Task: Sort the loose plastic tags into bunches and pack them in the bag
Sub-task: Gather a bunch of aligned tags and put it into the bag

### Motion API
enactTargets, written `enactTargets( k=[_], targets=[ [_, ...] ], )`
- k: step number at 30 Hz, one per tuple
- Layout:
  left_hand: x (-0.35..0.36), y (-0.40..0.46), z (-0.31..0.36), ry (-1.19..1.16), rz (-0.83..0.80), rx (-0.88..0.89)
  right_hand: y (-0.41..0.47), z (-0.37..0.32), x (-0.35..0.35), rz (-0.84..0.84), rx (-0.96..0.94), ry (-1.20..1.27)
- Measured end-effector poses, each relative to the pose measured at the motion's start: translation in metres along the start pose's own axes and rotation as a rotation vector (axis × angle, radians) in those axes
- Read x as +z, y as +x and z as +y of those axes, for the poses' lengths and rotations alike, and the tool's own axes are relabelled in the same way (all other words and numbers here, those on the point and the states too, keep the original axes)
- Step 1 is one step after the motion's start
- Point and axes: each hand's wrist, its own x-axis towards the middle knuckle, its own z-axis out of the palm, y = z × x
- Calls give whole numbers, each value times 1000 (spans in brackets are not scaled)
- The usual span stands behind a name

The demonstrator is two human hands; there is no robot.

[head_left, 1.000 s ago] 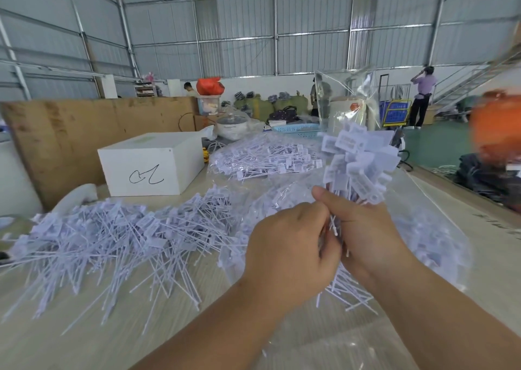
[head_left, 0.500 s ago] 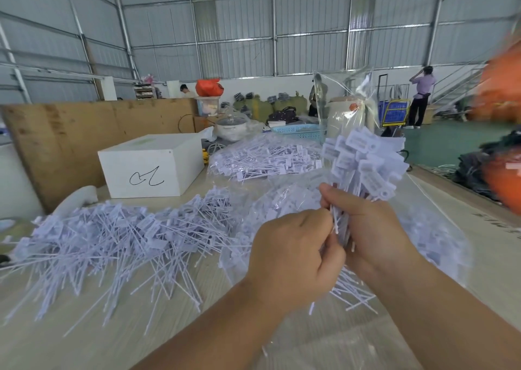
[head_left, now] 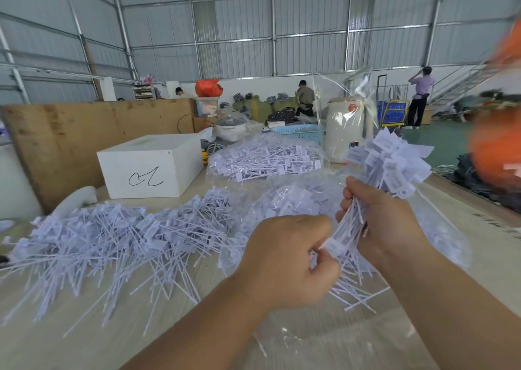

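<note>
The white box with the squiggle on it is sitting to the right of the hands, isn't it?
Not quite. The head view shows the white box with the squiggle sitting on the table to the left of the hands, behind the loose pile of tags.

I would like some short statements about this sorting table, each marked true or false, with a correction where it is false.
1. The right hand grips a bunch of tags with the flat heads pointing up. True.
2. The left hand lies flat and open on the table. False: its fingers are curled and pinch a tag at the lower part of the bunch.
3. A loose pile of tags lies left of the hands. True.
4. The white box stands on top of the loose pile. False: it stands behind the pile, on the table.
5. A filled clear bag of tags lies behind the hands. True.
</note>
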Motion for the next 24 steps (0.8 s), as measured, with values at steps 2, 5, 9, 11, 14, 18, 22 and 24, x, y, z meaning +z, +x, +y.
enactTargets(
  k=[2,5,9,11,14,18,22,24],
  targets=[
    [-3,2,-6,-110,17,-130,4,0,-3,16,-17,30],
    [-13,7,-20,-419,187,-369,7,-3,-8,28,-35,-2],
    [-21,12,-40,-642,369,-604,3,1,-4,-39,-111,-239],
    [-18,13,-40,-737,369,-645,-8,2,2,-139,-109,-339],
    [-16,16,-32,-847,362,-639,-29,2,10,-354,-187,-481],
    [-20,24,-25,-1037,451,-676,-43,6,19,-476,-279,-624],
    [-20,28,-21,-1236,475,-738,-41,9,18,-513,-303,-610],
    [-16,27,-20,-1309,488,-753,-39,11,16,-517,-279,-577]
  ],
)
